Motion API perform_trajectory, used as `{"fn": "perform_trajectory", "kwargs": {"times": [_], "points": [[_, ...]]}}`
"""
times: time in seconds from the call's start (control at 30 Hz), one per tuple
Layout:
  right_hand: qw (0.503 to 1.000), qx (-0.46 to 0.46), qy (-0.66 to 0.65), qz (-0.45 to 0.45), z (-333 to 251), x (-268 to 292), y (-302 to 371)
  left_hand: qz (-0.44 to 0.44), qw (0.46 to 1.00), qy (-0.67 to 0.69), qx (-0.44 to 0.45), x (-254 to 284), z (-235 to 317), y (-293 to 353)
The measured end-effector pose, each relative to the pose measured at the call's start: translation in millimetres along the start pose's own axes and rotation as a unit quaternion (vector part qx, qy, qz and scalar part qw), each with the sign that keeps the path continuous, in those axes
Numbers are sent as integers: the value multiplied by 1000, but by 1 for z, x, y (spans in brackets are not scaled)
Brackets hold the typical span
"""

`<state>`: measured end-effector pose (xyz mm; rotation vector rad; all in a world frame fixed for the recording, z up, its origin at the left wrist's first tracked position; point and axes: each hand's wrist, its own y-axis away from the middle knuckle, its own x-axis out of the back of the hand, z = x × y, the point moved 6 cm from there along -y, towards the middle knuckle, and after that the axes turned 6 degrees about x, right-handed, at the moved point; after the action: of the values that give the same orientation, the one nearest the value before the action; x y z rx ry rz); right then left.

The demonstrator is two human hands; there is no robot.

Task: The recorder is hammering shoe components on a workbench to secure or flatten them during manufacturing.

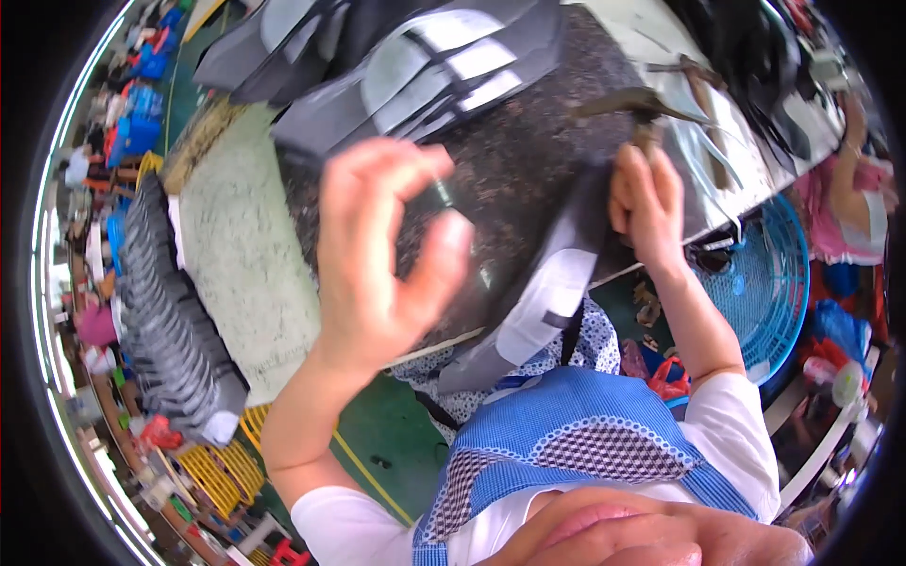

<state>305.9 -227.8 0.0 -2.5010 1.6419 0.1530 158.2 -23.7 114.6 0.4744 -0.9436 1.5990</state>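
Observation:
My right hand [646,203] is wrapped round the handle of a hammer [644,106] with a long, curved metal head, raised over the right side of the dark work slab [500,170]. Left of it, a dark grey curved piece [557,283] with a whitish patch hangs over the slab's front edge toward my lap. My left hand [387,250] is above the slab's left part, slightly blurred, its thumb and fingers bent but apart. Nothing shows between them. Beyond it lie stacked dark grey panels [444,71] with pale rounded patches.
A second hammer-like tool [703,94] lies on the white tabletop to the right, near black material [746,47]. A blue plastic basket [769,283] stands at the right. Left of the table is a long row of nested grey pieces [175,311], with a yellow crate [222,476] below.

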Motion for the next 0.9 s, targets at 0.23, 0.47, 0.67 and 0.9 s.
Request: {"fn": "perform_trajectory", "kwargs": {"times": [0.23,0.47,0.67,0.9], "points": [[998,-31,-42,-41,3,-22,-8,-145,954,-263,24,-100,9,54],[999,16,-26,-27,1,-8,-7,-42,963,147,220,12,-11,26],[998,41,-4,-42,1,-8,-5,292,899,-310,-105,105,11,-81],[995,21,62,-68,-1,-33,-10,128,940,-310,-56,0,-73,-68]]}}
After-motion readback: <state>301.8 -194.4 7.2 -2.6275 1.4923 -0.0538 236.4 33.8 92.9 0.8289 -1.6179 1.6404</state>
